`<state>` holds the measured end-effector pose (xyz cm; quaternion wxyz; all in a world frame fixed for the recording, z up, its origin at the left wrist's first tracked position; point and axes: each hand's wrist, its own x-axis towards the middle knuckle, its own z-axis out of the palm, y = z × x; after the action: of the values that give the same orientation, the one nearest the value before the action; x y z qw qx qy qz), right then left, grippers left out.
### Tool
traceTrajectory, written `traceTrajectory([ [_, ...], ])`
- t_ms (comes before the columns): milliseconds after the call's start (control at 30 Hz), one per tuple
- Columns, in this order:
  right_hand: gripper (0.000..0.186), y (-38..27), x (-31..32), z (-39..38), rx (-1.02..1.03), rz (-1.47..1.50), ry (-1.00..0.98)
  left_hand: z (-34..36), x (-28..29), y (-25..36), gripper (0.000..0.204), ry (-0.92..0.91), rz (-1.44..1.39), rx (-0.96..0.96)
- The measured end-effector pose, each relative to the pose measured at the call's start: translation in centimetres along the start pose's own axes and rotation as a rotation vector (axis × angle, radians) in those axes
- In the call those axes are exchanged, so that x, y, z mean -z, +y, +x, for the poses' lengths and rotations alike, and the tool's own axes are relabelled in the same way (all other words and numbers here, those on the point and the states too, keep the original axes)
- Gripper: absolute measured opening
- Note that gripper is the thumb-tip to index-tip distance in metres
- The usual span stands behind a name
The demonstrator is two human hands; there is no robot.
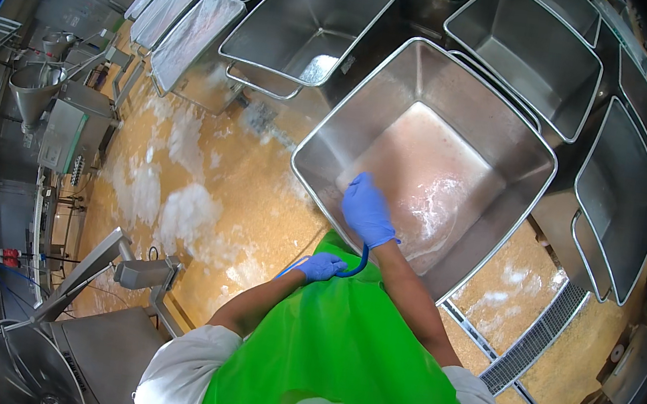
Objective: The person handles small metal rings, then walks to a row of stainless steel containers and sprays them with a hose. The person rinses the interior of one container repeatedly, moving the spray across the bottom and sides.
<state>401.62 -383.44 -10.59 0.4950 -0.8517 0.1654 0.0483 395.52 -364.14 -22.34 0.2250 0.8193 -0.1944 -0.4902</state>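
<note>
A blue hose (359, 266) curves between my two gloved hands in front of my green apron (354, 343). My left hand (321, 267) is closed around it close to my waist. My right hand (369, 210), slightly smeared by motion, is closed on the hose farther along, over the near rim of a large stainless steel tub (487, 97). Whatever end or nozzle the hose has is hidden by that hand. Shallow cloudy liquid with a glossy, foamy patch (436, 204) covers the tub's bottom.
More steel tubs stand around it: one behind left (313, 23), one behind right (531, 54), one at the right (623, 198). White-covered tubs (196, 39) are at far left. Foam (189, 214) lies on the yellowish floor. A drain grate (536, 341) is at right, machinery (79, 119) at left.
</note>
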Motion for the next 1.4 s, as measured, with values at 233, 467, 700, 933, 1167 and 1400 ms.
traceTrajectory([
  [233,0.026,1.2,0.3,0.1,-0.065,-0.034,-0.042,0.7,-0.5,0.2,0.054,-0.137,0.098,-0.002],
  [467,0.027,4.0,-0.9,0.7,-0.118,0.006,0.065,-0.4,0.3,1.2,0.048,-0.220,0.234,-0.021],
  [700,0.027,6.4,-0.8,2.0,-0.136,0.122,0.215,0.5,-0.6,-2.7,0.036,-0.163,0.327,-0.308],
  [933,0.023,5.6,0.3,1.5,-0.188,0.235,0.320,0.6,-0.6,-3.6,0.032,-0.193,0.240,-0.324],
  [1167,0.021,5.1,0.0,0.9,-0.228,0.217,0.305,0.6,-1.6,-5.5,0.023,-0.098,0.184,-0.471],
  [1400,0.021,5.4,0.5,2.0,-0.232,0.286,0.421,1.9,-2.4,-7.8,0.028,-0.018,0.100,-0.518],
])
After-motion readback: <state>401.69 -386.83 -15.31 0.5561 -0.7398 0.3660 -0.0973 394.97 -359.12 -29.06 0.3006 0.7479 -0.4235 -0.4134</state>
